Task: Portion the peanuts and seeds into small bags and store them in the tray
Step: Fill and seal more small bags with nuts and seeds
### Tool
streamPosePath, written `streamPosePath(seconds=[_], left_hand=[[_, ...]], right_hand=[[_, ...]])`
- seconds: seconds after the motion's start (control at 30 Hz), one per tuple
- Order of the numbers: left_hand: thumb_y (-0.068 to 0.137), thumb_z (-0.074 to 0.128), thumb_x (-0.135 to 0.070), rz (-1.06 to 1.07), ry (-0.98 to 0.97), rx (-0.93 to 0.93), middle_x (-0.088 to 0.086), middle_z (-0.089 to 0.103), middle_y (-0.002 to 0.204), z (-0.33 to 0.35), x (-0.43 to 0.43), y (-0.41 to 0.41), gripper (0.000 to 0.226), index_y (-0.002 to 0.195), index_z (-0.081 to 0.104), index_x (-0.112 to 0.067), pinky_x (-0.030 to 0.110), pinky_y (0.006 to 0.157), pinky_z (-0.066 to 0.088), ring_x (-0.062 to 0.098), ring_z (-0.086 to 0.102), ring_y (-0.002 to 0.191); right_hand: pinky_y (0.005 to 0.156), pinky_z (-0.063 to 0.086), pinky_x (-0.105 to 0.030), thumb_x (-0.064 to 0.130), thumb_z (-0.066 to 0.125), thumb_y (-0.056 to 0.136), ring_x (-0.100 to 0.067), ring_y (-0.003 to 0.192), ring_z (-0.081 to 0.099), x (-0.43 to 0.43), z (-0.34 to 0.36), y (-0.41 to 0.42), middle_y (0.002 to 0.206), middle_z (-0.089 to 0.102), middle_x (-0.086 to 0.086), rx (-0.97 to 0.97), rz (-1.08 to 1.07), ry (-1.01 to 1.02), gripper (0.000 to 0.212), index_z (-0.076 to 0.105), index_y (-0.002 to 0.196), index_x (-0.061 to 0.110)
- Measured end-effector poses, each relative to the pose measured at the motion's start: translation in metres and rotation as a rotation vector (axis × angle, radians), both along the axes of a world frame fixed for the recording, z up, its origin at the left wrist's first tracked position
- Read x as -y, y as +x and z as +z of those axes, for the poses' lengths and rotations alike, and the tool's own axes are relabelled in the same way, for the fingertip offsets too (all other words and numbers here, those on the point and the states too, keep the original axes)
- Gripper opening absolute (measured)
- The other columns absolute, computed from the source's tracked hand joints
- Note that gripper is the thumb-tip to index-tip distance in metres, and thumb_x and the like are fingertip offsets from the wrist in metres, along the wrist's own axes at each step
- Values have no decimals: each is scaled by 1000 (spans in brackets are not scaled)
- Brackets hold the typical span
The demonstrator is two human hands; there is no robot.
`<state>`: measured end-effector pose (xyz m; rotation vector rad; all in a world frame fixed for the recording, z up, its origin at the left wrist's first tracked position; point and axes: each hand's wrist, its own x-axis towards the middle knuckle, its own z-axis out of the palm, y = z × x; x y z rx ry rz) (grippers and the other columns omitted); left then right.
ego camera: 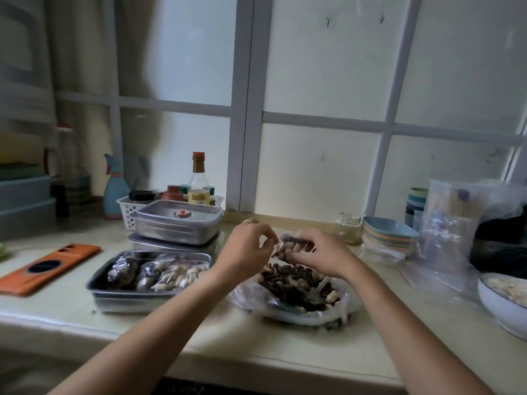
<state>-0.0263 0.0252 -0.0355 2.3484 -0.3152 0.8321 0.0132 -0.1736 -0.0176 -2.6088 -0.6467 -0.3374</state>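
While the left hand (251, 246) pinches the mouth of a filled small bag (291, 248) and the right hand (323, 256) grips its side, just above the big bag (296, 295) of peanuts and seeds on the worktop (199, 332), sealing seems the step in hand; next it must go left into the tray (128, 303).

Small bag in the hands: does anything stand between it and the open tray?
Nothing visible does. The small bag hangs over the large bag; the tray lies to its left, uncovered, and only the person's own left hand is between them.
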Motion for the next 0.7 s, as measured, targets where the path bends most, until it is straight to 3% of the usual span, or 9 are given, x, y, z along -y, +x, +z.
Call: streamPosePath(seconds=[0.23,0.33,0.5,0.6,0.7], left_hand=[[92,60,-7,235,162,36,1,74,96,22,-113,-44,20,89,78,-14,33,81,53,17,63,85],[91,62,-6,302,168,104,-2,74,98,28,-161,-60,17,88,78,-13,28,77,51,10,58,81],[84,70,-6,283,187,119,-13,66,76,19,-205,-76,20,79,77,-23,22,67,43,0,50,64],[83,72,-7,256,147,112,-17,62,75,8,-215,-79,19,77,76,-25,7,65,37,-8,55,67],[85,70,-9,243,76,92,-17,65,76,3,-217,-77,18,78,76,-24,7,66,38,-3,59,71]], right_hand=[[87,44,-25,35,76,90,-13,111,60,-92,19,-43,123,66,5,2,243,1,49,64,137,27],[99,35,-25,28,72,95,-14,125,49,-127,21,-56,138,57,2,103,370,-120,52,56,144,26],[116,29,-30,15,67,96,-21,134,41,-171,18,-66,145,51,-2,175,537,-337,55,53,149,21],[111,37,-35,1,61,92,-28,128,48,-195,10,-74,140,57,-11,118,629,-462,58,52,148,15],[96,49,-37,-5,57,89,-27,111,59,-207,6,-77,123,66,-12,39,679,-468,52,58,137,16]])
